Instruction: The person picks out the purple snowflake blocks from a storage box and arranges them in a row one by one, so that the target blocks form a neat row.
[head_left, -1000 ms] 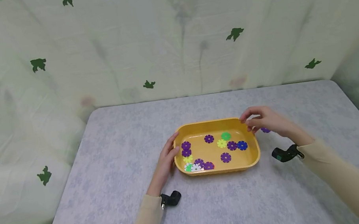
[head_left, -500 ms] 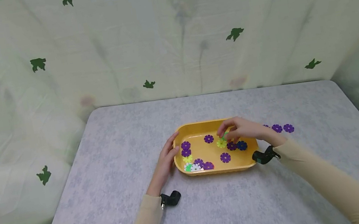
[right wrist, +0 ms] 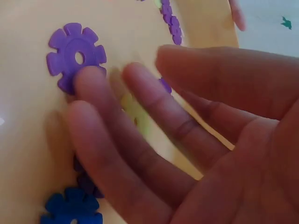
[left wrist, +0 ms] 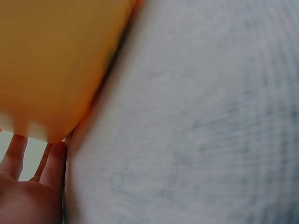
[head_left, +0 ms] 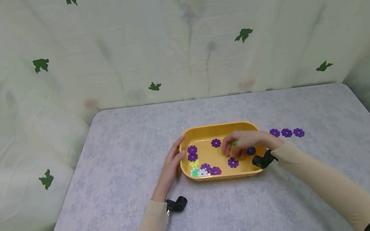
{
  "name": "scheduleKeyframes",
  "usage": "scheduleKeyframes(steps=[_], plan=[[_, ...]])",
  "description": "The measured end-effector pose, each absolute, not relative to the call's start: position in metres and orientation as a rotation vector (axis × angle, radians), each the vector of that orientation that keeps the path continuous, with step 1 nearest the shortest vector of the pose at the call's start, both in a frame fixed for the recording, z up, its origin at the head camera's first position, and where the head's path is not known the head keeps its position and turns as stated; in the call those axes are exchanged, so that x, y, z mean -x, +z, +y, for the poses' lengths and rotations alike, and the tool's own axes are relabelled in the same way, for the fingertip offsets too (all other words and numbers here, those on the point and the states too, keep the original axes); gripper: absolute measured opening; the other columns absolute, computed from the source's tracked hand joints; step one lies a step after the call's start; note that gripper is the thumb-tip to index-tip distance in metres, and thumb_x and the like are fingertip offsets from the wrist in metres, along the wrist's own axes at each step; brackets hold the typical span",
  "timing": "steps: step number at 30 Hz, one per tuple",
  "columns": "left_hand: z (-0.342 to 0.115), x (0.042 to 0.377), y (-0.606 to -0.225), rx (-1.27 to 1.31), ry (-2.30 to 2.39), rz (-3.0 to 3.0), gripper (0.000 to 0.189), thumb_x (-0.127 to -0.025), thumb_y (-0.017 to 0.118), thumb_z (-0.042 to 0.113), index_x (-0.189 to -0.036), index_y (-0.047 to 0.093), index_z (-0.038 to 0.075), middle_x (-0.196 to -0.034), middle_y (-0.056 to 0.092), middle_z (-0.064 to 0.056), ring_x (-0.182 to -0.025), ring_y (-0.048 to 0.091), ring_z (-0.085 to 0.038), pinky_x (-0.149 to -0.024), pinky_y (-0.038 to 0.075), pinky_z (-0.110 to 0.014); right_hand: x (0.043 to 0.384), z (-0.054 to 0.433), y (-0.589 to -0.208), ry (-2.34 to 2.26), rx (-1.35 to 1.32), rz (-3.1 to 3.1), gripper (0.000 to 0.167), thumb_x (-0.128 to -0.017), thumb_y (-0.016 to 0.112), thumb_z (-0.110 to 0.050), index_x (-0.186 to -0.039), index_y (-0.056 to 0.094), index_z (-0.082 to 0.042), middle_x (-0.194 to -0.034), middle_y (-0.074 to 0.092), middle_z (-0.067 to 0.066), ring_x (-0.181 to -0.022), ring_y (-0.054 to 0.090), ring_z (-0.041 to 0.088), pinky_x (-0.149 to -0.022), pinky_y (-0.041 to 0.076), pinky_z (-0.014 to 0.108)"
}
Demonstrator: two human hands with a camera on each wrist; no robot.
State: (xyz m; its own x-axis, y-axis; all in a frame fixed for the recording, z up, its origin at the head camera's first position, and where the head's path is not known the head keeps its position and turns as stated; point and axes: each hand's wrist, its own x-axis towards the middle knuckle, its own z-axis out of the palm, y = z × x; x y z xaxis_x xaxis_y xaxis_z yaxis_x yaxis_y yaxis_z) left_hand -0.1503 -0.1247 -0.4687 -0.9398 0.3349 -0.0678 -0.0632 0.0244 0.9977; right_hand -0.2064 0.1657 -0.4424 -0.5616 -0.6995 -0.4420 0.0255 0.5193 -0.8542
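Note:
A yellow tray on the table holds several flower-shaped plastic discs. My left hand rests against the tray's left end; its fingertips touch the wall in the left wrist view. Inside the tray's right half hovers my right hand, fingers loosely bent and apart. The right wrist view shows a purple disc right at those fingertips, and nothing pinched between them. A yellow disc lies behind the fingers and a blue disc below. A green disc is mostly hidden by the right hand.
To the right of the tray, purple discs form a short row on the grey table. Purple, yellow, green and white discs cluster along the tray's left side. A patterned curtain hangs behind the table.
My right hand has moved left from the tray's right rim into the tray, then slightly lower, uncovering the purple row on the table. The left hand has stayed on the tray.

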Motion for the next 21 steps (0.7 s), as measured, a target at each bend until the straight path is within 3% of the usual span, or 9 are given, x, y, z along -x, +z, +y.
scheduleKeyframes(steps=[6, 14, 18, 21], plan=[[-0.125, 0.15, -0.468, -0.272, 1.989, 2.026, 0.047, -0.103, 0.043, 0.018, -0.149, 0.034, 0.021, -0.155, 0.024, 0.003, -0.142, 0.016, -0.014, -0.115, 0.015, -0.037, 0.207, 0.159, -0.442, -1.067, 0.508, 1.924, 0.024, -0.089, 0.052, 0.002, -0.112, 0.059, 0.007, -0.097, 0.062, 0.016, -0.075, 0.061, 0.021, -0.07, 0.056, 0.035], [-0.124, 0.15, -0.468, -0.272, 1.988, 2.027, 0.047, -0.103, 0.042, 0.018, -0.149, 0.034, 0.02, -0.156, 0.023, 0.003, -0.143, 0.015, -0.015, -0.115, 0.014, -0.038, 0.212, 0.153, -0.447, -1.18, 0.508, 1.96, 0.027, -0.088, 0.051, 0.001, -0.114, 0.06, 0.007, -0.102, 0.064, 0.014, -0.088, 0.061, 0.024, -0.081, 0.054, 0.036], [-0.124, 0.15, -0.468, -0.274, 1.99, 2.033, 0.047, -0.103, 0.042, 0.017, -0.15, 0.034, 0.02, -0.156, 0.023, 0.002, -0.142, 0.016, -0.016, -0.115, 0.016, -0.038, 0.214, 0.153, -0.449, -1.226, 0.571, 1.999, 0.028, -0.09, 0.053, 0.0, -0.116, 0.06, 0.006, -0.108, 0.064, 0.016, -0.09, 0.06, 0.025, -0.08, 0.053, 0.037], [-0.124, 0.15, -0.468, -0.279, 1.991, 2.037, 0.048, -0.103, 0.042, 0.015, -0.15, 0.034, 0.018, -0.156, 0.023, 0.0, -0.142, 0.016, -0.017, -0.115, 0.016, -0.039, 0.213, 0.154, -0.448, -1.224, 0.547, 2.007, 0.026, -0.089, 0.054, 0.002, -0.114, 0.06, 0.006, -0.108, 0.062, 0.017, -0.082, 0.061, 0.024, -0.074, 0.055, 0.036]])
